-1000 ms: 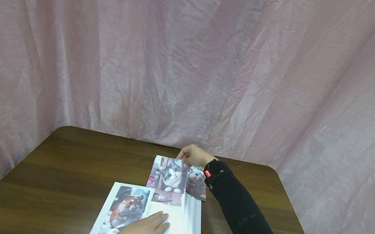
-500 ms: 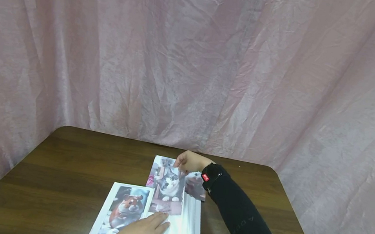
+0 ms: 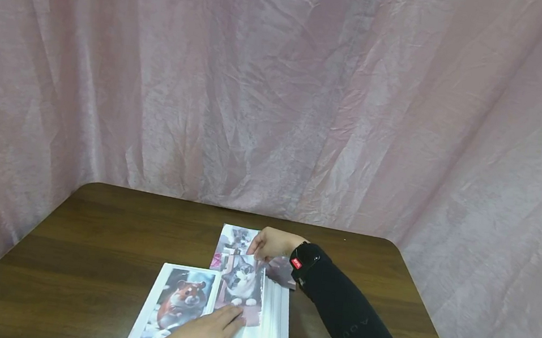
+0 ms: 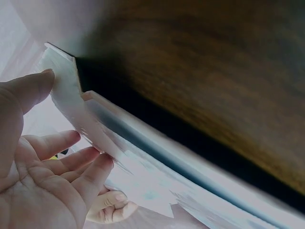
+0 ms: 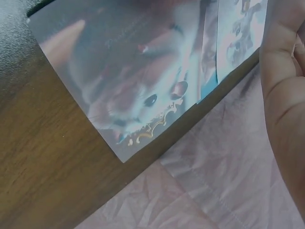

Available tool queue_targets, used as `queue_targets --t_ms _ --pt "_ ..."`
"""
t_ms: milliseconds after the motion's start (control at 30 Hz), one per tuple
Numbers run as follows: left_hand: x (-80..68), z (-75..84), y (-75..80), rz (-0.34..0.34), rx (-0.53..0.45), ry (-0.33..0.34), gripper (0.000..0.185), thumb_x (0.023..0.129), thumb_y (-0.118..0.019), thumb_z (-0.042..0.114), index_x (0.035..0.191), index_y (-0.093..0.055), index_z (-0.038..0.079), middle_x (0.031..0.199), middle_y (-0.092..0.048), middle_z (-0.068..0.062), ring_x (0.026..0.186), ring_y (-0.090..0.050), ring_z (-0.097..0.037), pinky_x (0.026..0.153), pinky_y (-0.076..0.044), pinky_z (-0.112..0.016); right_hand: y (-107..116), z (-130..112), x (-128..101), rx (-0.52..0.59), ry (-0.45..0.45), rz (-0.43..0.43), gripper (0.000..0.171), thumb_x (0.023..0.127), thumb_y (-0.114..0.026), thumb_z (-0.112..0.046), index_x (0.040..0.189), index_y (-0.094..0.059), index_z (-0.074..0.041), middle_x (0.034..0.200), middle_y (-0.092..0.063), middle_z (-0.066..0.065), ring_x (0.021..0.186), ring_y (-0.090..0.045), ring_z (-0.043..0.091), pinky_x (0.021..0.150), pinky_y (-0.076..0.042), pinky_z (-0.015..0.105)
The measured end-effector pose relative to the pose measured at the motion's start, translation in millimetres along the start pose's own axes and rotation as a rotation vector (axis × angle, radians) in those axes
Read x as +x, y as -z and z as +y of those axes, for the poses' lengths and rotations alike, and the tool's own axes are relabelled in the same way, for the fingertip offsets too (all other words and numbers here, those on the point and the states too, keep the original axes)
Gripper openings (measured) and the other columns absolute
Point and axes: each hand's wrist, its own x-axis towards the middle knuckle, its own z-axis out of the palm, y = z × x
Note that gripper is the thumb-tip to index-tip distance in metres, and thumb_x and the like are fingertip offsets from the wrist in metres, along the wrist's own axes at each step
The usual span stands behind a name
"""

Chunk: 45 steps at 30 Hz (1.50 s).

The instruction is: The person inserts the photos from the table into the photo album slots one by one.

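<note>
A white photo album [image 3: 275, 324] lies spread out, a hamster picture [image 3: 183, 298] on its left page. Over the right page lies a photo of a grey-and-white cat [image 3: 241, 280], its lower part down on the page. My right hand [image 3: 275, 244] pinches that photo at its top edge. My left hand [image 3: 202, 336] rests on the album near the middle with fingers extended, fingertips at the photo's lower end. In the left wrist view, the left hand's [image 4: 52, 176] fingers lie along the album's page [image 4: 138, 167].
Behind the album lie more photos: a kitten picture [image 3: 236, 238] at left and a furry animal picture [image 3: 283, 273] partly under the right hand. All sit on a brown wooden table [image 3: 84, 258], with a pink curtain [image 3: 281, 90] hanging beyond its back edge.
My right hand has moved toward me with the cat photo, which now reaches farther down the right page to the left fingertips. My left hand has stayed in place.
</note>
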Motion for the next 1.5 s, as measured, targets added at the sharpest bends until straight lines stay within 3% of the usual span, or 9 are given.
queue_targets --t_ms 167,367,467,833,1100,1500 --pt "-0.2 -0.2 -0.4 0.016 0.003 -0.003 0.066 0.083 -0.078 0.040 0.131 -0.057 0.000 0.138 -0.057 -0.019 0.126 -0.056 -0.029 0.102 -0.049 -0.037 -4 0 -2 0.005 0.001 0.003 0.018 0.086 -0.065 0.011 0.097 -0.074 0.000 0.082 -0.072 0.005 0.062 -0.059 0.012 0.060 -0.052 0.025" --pt "-1.0 0.0 -1.2 0.014 -0.005 -0.005 0.066 0.083 -0.077 0.040 0.131 -0.057 0.000 0.137 -0.057 -0.018 0.125 -0.056 -0.029 0.100 -0.051 -0.037 -8 0 -9 -0.018 0.015 0.004 0.016 0.087 -0.067 0.007 0.098 -0.075 -0.002 0.085 -0.072 0.005 0.065 -0.059 0.012 0.069 -0.057 0.036" --pt "-1.1 0.4 -0.5 -0.004 -0.010 -0.003 0.067 0.084 -0.077 0.040 0.133 -0.057 -0.001 0.138 -0.056 -0.018 0.126 -0.056 -0.029 0.100 -0.051 -0.036 -10 1 -10 -0.035 0.019 0.005 0.016 0.087 -0.066 0.007 0.097 -0.075 -0.003 0.085 -0.073 0.004 0.065 -0.060 0.012 0.067 -0.056 0.033" --pt "-1.3 0.6 -0.6 0.010 0.012 -0.022 0.067 0.084 -0.077 0.042 0.132 -0.058 -0.002 0.139 -0.055 -0.019 0.126 -0.056 -0.030 0.101 -0.050 -0.037 -13 -2 -5 -0.225 0.126 0.020 0.015 0.091 -0.068 0.002 0.095 -0.076 -0.009 0.089 -0.073 -0.004 0.079 -0.067 0.007 0.076 -0.055 0.024" --pt "-0.7 1.6 1.7 -0.008 0.006 -0.009 0.066 0.085 -0.077 0.041 0.132 -0.058 -0.001 0.139 -0.055 -0.019 0.127 -0.055 -0.029 0.101 -0.050 -0.036 -18 -7 -5 -0.237 0.090 0.038 0.015 0.093 -0.067 0.000 0.093 -0.077 -0.011 0.094 -0.073 -0.004 0.084 -0.066 0.007 0.079 -0.055 0.024" --pt "0.1 0.7 0.1 -0.001 0.003 -0.002 0.065 0.084 -0.077 0.042 0.131 -0.057 0.001 0.139 -0.055 -0.019 0.126 -0.056 -0.028 0.101 -0.050 -0.036 -23 -9 -2 -0.246 0.055 0.026 0.015 0.096 -0.063 -0.004 0.091 -0.075 -0.012 0.106 -0.073 0.000 0.101 -0.066 0.014 0.092 -0.054 0.036"
